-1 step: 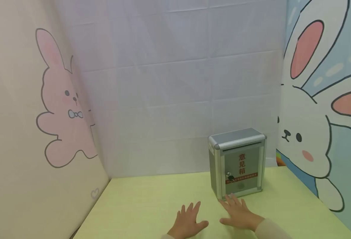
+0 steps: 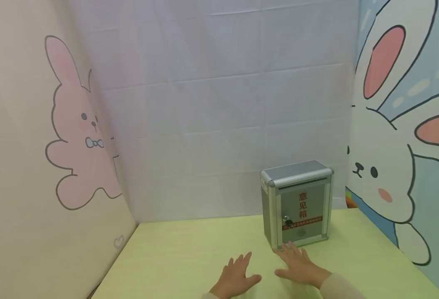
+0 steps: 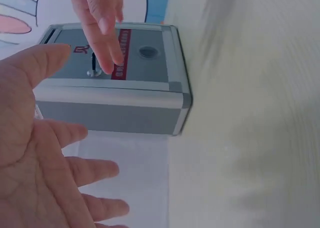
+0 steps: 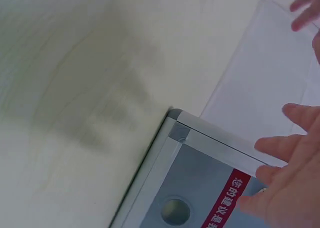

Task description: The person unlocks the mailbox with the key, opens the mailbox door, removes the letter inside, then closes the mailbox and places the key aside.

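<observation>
A grey suggestion box (image 2: 303, 203) with silver metal edges stands upright on the table. Red characters and a red strip mark its front door, a narrow slot runs above them, and a black-headed key (image 2: 289, 223) sits in the lock at the door's left side. My left hand (image 2: 235, 277) is held over the table, left of and nearer than the box, fingers spread and holding nothing. In front of the box, my right hand (image 2: 298, 265) has its fingers spread too, fingertips overlapping the box's lower edge in the head view. Both palms face inward, apart from each other.
The pale yellow table (image 2: 174, 253) extends to the left of the box and hands. Behind it hangs a creased white cloth (image 2: 204, 124). Side walls carry a pink rabbit picture (image 2: 77, 137) on the left and a white rabbit picture (image 2: 384, 166) on the right, close to the box.
</observation>
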Available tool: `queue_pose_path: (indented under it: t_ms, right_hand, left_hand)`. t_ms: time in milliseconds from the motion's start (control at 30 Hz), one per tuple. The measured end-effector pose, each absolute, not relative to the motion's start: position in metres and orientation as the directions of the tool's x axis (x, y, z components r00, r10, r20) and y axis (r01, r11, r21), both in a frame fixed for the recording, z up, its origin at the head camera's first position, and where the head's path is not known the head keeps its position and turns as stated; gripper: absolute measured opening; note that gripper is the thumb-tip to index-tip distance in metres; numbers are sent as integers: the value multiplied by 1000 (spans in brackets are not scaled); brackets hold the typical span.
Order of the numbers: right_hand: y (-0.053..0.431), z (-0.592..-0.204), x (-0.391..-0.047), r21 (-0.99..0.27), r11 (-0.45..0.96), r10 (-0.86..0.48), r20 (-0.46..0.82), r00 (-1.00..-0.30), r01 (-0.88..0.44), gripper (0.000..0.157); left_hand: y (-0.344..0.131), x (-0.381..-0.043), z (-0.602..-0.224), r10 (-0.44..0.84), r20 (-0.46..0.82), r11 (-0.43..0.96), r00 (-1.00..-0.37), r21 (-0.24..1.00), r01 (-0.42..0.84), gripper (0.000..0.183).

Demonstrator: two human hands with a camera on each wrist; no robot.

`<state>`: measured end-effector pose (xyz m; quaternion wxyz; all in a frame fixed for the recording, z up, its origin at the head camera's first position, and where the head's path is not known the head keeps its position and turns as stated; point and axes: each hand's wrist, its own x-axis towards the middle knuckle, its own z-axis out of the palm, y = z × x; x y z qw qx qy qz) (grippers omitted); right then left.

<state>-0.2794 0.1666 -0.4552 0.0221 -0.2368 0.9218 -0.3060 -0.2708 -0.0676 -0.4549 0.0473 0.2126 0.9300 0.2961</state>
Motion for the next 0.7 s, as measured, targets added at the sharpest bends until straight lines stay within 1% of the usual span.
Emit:
queue_pose_path:
  t_ms: [33,100,167,200,267,333,467,600,700]
  right_hand:
    - [168,-453,-282,-627,674,-410,122,-904,-391,57]
    - [172,-447,-287,-749,593,-290,146,-946,-297,45]
    - [180,-441,-294,-859,474,-130,149,-980,-194,36]
    - [185,-438,-297,-898,413,-43,145,-989,-150,34]
    - [197,-433,-303,-951,296,108,126,-986,-90,30]
    - [210,-430,-310,-973,218,216,123,-969,-75,29]
    - [231,-425,-322,-987,137,378,132,-916,-85,31]
    - [245,-420,-334,-992,101,472,117,-874,-78,40]
    - [254,-417,-341,-997,55,475,68,-877,-48,50]
  left_hand:
    - [-66,-272,-452,436,20,677,-900,652,342,66]
    - [-63,-274,-447,457,-3,540,-889,796,274,63]
    - [-59,-276,-442,462,-16,409,-886,891,197,61]
    - [-57,-278,-441,457,-14,365,-889,915,173,59]
    - [-53,-281,-440,447,4,295,-895,943,151,56]
    - [-49,-286,-442,425,20,254,-905,957,140,54]
    - [-43,-297,-446,385,43,191,-922,974,125,54]
    - [-37,-309,-444,377,36,128,-925,988,91,57]
    - [-33,-316,-441,391,21,102,-920,993,67,59]
